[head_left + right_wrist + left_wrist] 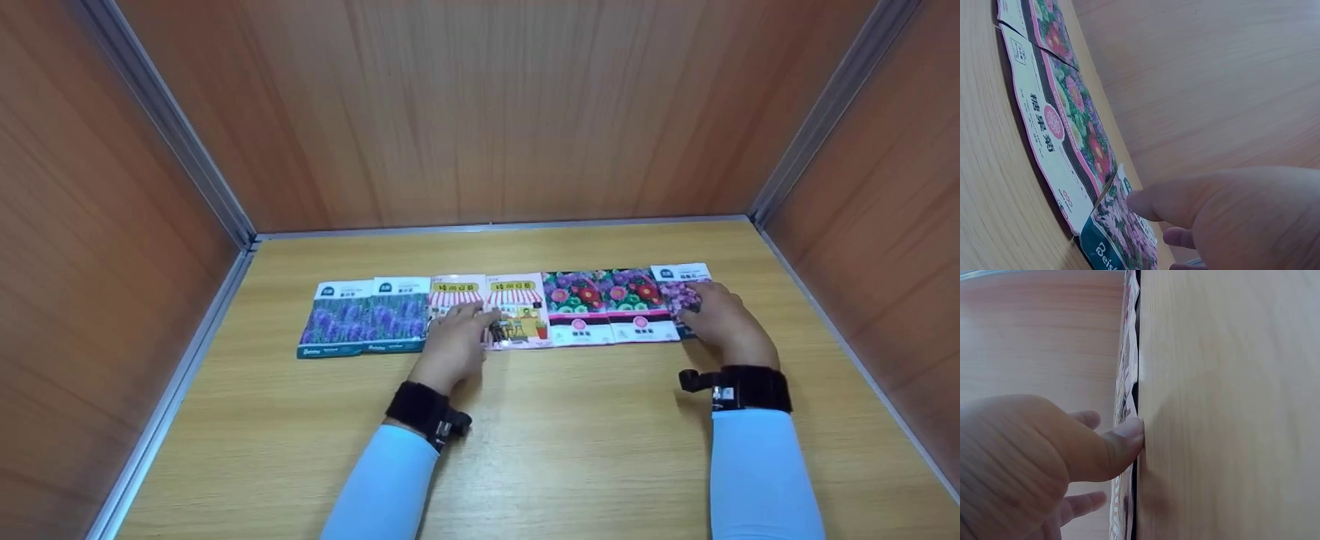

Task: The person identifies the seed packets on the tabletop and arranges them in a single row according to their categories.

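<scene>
Several flat flower-seed packets form one row across the table. My left hand [456, 341] reaches over the two pink packets with striped awnings, its fingers spread over the nearer pink packet [457, 289]. In the left wrist view the left thumb [1123, 439] touches the row's front edge. My right hand [721, 315] is over the end packet with pink-purple blossoms [1126, 228], thumb on its printed face and other fingers by its outer side. This packet's edge overlaps the neighbouring zinnia-type packet [1058, 132]. Another pink awning packet [525, 300] lies between.
Two lavender packets [337, 319] make up the left end of the row. Wooden panels with metal edging enclose the table [570, 442] at the back [487, 112], left and right. Both wrists carry black camera straps.
</scene>
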The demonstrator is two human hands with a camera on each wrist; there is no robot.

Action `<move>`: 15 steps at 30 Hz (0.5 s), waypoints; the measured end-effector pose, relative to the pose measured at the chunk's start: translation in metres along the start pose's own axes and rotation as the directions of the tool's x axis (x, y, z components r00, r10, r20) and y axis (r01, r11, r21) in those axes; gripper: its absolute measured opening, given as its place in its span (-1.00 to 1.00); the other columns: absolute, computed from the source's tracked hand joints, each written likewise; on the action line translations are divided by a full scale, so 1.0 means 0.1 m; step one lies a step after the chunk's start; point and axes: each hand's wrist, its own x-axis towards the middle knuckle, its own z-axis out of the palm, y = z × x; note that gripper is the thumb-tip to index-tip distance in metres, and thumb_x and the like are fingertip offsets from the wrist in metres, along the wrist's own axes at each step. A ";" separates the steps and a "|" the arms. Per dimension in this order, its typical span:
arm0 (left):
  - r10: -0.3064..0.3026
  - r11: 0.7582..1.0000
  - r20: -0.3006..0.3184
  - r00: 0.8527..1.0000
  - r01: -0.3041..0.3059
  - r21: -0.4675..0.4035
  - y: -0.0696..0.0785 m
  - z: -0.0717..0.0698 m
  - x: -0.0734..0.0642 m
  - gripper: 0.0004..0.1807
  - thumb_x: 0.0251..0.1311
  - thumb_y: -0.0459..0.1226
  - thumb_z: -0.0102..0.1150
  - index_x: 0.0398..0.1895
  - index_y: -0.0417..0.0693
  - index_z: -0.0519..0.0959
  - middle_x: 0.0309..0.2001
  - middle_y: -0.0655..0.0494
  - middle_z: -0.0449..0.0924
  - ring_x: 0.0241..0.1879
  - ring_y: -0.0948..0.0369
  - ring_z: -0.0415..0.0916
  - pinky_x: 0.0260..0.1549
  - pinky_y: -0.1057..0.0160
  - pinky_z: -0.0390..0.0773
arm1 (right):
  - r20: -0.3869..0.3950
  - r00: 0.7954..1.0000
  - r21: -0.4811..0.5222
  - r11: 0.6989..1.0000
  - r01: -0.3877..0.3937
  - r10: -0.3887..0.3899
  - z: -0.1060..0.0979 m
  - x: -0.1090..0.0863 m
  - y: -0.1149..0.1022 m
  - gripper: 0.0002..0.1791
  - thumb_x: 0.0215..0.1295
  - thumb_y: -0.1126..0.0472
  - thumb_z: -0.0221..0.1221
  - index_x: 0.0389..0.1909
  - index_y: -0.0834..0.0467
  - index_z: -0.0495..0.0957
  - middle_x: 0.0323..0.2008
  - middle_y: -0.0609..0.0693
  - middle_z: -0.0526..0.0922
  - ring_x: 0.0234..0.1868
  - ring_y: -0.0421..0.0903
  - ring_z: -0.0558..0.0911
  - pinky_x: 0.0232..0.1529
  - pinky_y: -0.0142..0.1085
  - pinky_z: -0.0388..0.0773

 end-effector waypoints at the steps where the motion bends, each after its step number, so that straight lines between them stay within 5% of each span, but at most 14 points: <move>1: -0.001 1.000 -0.004 1.000 0.001 -0.006 0.00 0.00 0.00 -0.20 0.54 -0.37 0.36 0.74 0.39 0.43 0.82 0.02 0.23 0.83 -0.07 0.12 0.75 -0.42 0.17 | -0.004 1.000 0.005 1.000 -0.001 0.001 0.00 0.01 -0.01 -0.12 0.82 -0.02 0.04 0.85 0.31 -0.09 0.80 0.53 -0.10 0.79 0.60 -0.07 0.72 0.56 -0.02; 11: 0.057 0.998 -0.027 0.998 -0.057 -0.007 -0.06 -0.08 -0.03 -0.25 0.51 -0.39 0.37 0.71 0.22 0.49 0.82 -0.03 0.22 0.85 -0.08 0.07 0.82 -0.28 0.10 | -0.104 0.993 0.018 0.999 0.050 -0.048 0.12 0.08 -0.33 -0.20 0.81 -0.04 0.11 0.81 0.27 0.14 0.81 0.44 0.03 0.80 0.52 0.05 0.74 0.49 0.07; 15: 0.016 1.000 -0.042 0.999 -0.015 0.004 -0.16 -0.16 -0.02 -0.24 0.43 -0.35 0.45 0.68 0.13 0.52 0.80 -0.04 0.26 0.83 -0.10 0.13 0.82 -0.23 0.14 | -0.134 0.985 -0.032 0.994 0.106 -0.109 0.27 0.10 -0.56 -0.25 0.80 -0.10 0.14 0.78 0.18 0.29 0.82 0.33 0.10 0.82 0.46 0.06 0.76 0.47 0.07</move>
